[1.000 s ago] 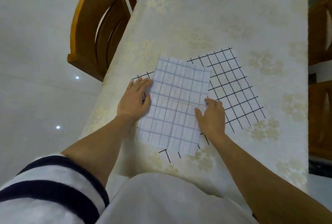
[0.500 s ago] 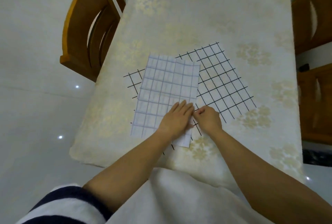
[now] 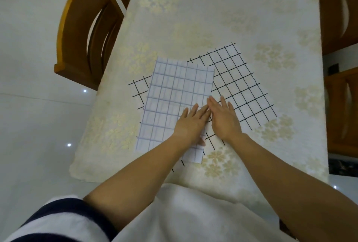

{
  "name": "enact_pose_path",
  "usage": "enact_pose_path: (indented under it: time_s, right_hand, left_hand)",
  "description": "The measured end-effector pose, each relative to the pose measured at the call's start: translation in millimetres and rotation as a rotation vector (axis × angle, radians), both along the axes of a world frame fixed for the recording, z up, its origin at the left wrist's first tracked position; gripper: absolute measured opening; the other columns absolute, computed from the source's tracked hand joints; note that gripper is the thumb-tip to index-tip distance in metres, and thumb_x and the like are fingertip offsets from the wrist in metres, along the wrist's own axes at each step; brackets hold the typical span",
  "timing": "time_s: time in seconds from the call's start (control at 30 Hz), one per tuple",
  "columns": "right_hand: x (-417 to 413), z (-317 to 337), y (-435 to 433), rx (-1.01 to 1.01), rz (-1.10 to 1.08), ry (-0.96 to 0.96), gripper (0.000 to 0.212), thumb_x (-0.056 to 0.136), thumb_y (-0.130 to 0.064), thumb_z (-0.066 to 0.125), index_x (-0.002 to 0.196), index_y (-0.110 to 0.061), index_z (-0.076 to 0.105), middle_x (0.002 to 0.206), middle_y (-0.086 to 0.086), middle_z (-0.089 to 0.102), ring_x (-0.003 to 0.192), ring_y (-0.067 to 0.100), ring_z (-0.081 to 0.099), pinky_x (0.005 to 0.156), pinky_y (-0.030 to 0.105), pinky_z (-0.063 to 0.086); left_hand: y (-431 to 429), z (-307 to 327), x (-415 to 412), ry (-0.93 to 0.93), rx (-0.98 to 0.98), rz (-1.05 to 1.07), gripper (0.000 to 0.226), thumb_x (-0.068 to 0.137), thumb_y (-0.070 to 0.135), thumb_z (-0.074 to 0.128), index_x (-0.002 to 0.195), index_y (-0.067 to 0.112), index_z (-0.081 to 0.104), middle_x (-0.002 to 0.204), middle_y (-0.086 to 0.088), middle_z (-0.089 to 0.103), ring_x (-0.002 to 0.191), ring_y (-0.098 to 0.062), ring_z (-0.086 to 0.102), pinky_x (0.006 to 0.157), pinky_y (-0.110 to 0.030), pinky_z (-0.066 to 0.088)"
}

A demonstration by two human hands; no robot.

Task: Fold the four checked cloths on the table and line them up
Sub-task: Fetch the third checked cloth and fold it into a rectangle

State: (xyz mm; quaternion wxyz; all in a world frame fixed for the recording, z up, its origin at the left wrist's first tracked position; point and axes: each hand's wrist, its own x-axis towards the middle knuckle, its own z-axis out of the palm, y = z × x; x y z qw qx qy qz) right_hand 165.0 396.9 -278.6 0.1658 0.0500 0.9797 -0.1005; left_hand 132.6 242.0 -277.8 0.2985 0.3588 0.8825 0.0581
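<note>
A folded cloth with a pale lilac check (image 3: 174, 94) lies on top of a larger flat cloth with a bold black check (image 3: 240, 84), both near the table's front edge. My left hand (image 3: 191, 123) lies flat on the lilac cloth's right half, fingers straight. My right hand (image 3: 224, 117) rests flat beside it, across the lilac cloth's right edge and onto the black-checked cloth. The two hands touch side by side. No other checked cloths show in this view.
The table wears a cream tablecloth with pale floral prints (image 3: 213, 18). A wooden chair (image 3: 83, 28) stands at the table's left side, and wooden furniture (image 3: 342, 67) runs along the right. White tiled floor lies to the left.
My left hand crossed from the lilac cloth's left edge to its right half, beside my right hand. Both hands then slid a little farther up the cloth, fingers flattening.
</note>
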Motion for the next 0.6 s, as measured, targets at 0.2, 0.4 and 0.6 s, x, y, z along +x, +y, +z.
enact_pose_path:
  time_s: [0.2,0.4,0.6]
  right_hand:
    - [-54.8,3.4,23.3,0.251,0.068,-0.077,0.079,0.095,-0.012,0.043,0.158,-0.019,-0.003,0.166,-0.002,-0.010,0.152,0.029,-0.014,0.123,0.049,-0.003]
    - [-107.5,5.4,43.4,0.361,0.079,-0.094,0.073,0.098,-0.019,0.038,0.159,-0.023,-0.003,0.166,0.007,-0.009,0.151,0.034,-0.014,0.122,0.051,-0.004]
    - [-120.5,12.2,36.7,0.310,-0.027,-0.150,0.069,0.101,-0.029,0.038,0.159,-0.020,0.000,0.166,0.009,-0.008,0.151,0.035,-0.010,0.122,0.051,-0.004]
  left_hand:
    - [11.1,4.2,-1.2,0.019,-0.145,-0.017,0.140,0.070,0.054,0.084,0.157,0.017,-0.020,0.165,0.003,-0.025,0.153,-0.027,-0.018,0.125,-0.052,0.000]
    - [25.6,9.8,-6.2,0.030,-0.273,-0.044,0.153,0.064,0.058,0.086,0.152,0.014,-0.031,0.160,0.001,-0.036,0.151,-0.029,-0.023,0.123,-0.058,0.000]
    - [29.7,10.8,-10.2,0.026,-0.303,-0.045,0.157,0.060,0.058,0.088,0.151,0.016,-0.034,0.159,0.003,-0.039,0.151,-0.028,-0.026,0.122,-0.059,-0.004]
